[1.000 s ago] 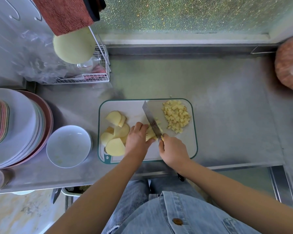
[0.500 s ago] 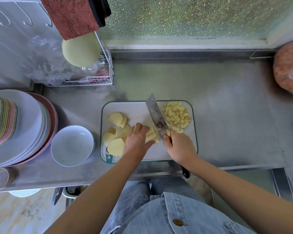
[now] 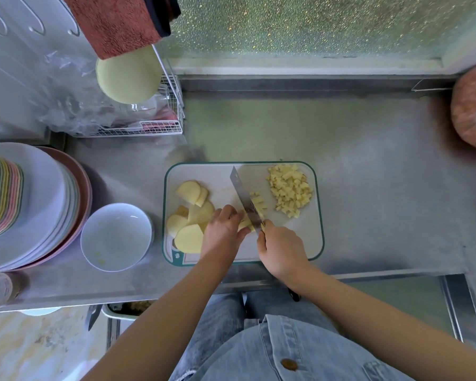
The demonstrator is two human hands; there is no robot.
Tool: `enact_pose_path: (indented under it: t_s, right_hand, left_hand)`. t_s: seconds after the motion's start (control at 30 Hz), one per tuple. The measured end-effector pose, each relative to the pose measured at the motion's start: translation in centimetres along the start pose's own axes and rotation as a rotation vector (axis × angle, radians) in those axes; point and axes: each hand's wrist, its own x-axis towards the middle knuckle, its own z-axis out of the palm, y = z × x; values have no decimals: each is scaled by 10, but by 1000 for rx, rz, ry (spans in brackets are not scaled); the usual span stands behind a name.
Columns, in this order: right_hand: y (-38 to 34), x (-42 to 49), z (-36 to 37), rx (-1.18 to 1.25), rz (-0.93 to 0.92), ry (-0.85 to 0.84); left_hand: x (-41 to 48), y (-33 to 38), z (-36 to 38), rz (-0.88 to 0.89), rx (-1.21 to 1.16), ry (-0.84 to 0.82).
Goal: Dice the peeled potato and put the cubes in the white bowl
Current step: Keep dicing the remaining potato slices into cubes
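Observation:
On the green-rimmed cutting board [image 3: 300, 243], several peeled potato slices [image 3: 188, 237] lie at the left and a pile of potato cubes [image 3: 290, 189] sits at the far right. My left hand [image 3: 221, 232] holds down potato strips [image 3: 245, 223] with curled fingers. My right hand [image 3: 282, 250] grips the handle of a knife [image 3: 243, 199], whose blade is down across the strips. A few fresh cubes [image 3: 259, 203] lie just right of the blade. The white bowl [image 3: 116, 237] stands left of the board, holding only tiny scraps.
A stack of plates [image 3: 25, 204] fills the left side beside the bowl. A wire rack [image 3: 149, 127] with plastic bags and a pale green lid stands behind. A red-brown towel [image 3: 116, 23] hangs above. An orange bagged object [image 3: 473, 108] sits at the far right of the steel counter.
The knife was raised and tilted half a second ago and has come down again through the strips. A few more cubes lie right of the blade. My left hand stays on the strips.

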Motion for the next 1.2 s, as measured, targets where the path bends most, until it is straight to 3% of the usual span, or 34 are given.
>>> enact_pose_path:
  t_s: [0.6, 1.2]
  right_hand:
    - [10, 11, -7, 119, 14, 50]
    - [-1, 6, 2, 13, -5, -4]
  left_hand:
    - [4, 3, -6, -84, -22, 14]
    - [-1, 0, -3, -159, -73, 17]
